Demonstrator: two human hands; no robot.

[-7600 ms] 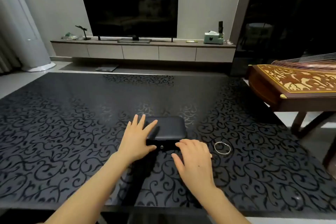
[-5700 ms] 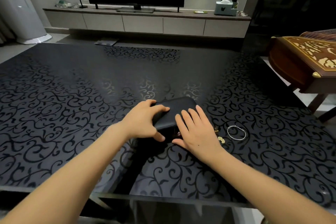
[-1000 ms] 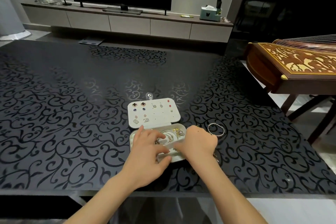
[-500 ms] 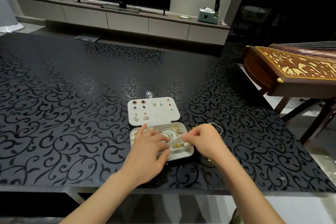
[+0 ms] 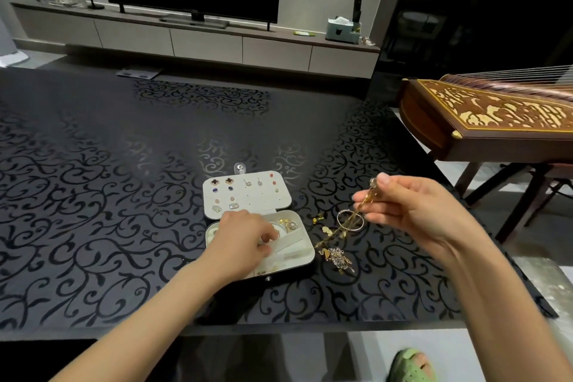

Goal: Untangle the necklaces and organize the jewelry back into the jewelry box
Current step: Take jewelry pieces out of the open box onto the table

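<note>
Reaching into the near tray of the open jewelry box (image 5: pixel 305 254), the left hand (image 5: pixel 245 236) curls its fingers down; whether they hold anything I cannot tell. Right of the box, tangled necklaces (image 5: pixel 338 256) trail from the table (image 5: pixel 124 195) up to the right hand (image 5: pixel 409 208), pinched between thumb and fingers.

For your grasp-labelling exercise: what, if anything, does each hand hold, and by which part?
Right hand pinches the tangled necklaces at their upper end, the rest trailing down. Left hand rests in the jewelry box; any hold is hidden.
</note>
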